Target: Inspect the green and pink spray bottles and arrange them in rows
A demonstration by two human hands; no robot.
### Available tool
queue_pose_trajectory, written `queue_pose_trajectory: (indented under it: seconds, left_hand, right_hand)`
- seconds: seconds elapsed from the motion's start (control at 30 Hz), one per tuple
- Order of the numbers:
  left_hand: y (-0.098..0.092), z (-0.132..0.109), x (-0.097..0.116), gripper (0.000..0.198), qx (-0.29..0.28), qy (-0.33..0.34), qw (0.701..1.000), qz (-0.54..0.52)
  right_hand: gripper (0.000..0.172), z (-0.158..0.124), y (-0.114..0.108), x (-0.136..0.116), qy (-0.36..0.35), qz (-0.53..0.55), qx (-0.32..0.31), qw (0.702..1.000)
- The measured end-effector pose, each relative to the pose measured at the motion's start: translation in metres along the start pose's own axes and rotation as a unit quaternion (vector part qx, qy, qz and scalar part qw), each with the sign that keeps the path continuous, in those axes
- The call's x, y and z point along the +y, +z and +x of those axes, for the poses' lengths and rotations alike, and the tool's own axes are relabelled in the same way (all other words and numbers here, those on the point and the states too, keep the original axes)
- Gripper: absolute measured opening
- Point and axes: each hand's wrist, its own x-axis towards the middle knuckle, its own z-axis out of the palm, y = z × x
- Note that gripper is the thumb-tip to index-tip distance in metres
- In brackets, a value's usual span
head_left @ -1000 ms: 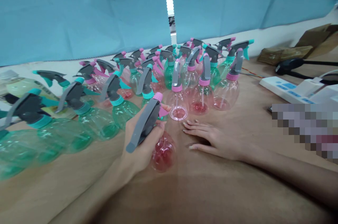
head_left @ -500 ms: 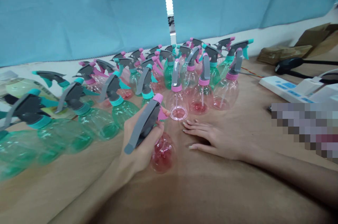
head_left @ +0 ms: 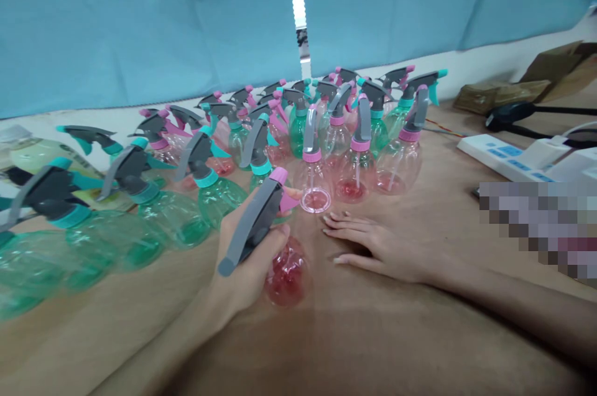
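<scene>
My left hand point(head_left: 245, 247) is wrapped round the neck of a pink spray bottle point(head_left: 286, 275) with a grey head and a pink nozzle and trigger. The bottle stands on the table, and the index finger reaches out by the trigger. Flat on the tabletop to the right lies my right hand point(head_left: 368, 240), fingers stretched and holding nothing. Just beyond its fingertips stands another pink spray bottle point(head_left: 314, 181); two more pink ones stand to the right of that. A row of green spray bottles point(head_left: 175, 216) runs along the left of my left hand.
More green and pink spray bottles crowd the back of the wooden table point(head_left: 354, 340). To the right are a white power strip point(head_left: 504, 156), a black object with arms point(head_left: 513, 116) and brown cardboard point(head_left: 504, 94). A blue cloth point(head_left: 186, 23) hangs behind.
The pink trigger sticks out further from the sprayer head, and my left index finger has straightened a little. My right hand and the other bottles have stayed in place.
</scene>
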Motion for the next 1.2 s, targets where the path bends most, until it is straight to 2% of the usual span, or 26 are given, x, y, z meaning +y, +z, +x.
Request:
queue_pose_trajectory:
  seconds: [0.13,0.37,0.67,1.2]
  left_hand:
    - [0.0019,-0.0008,0.0010,0.025,-0.004,-0.028,0.999,-0.027]
    - [0.0036,-0.0016,-0.0011,0.021,0.003,-0.043,0.998,-0.053]
    - [0.0031,-0.0019,-0.0050,0.006,-0.008,-0.011,0.999,-0.050]
    - [0.0025,-0.0031,-0.0006,0.011,0.000,-0.020,1.000,-0.021]
  right_hand:
    - [0.056,-0.0002,0.0007,0.0005,-0.002,-0.003,0.002,1.000]
    - [0.055,-0.0006,0.0018,0.0009,-0.003,0.000,0.010,1.000]
    - [0.055,0.0009,0.0003,-0.0011,-0.005,0.004,0.010,1.000]
    - [0.055,-0.0003,0.0011,-0.0003,-0.004,0.017,0.016,1.000]
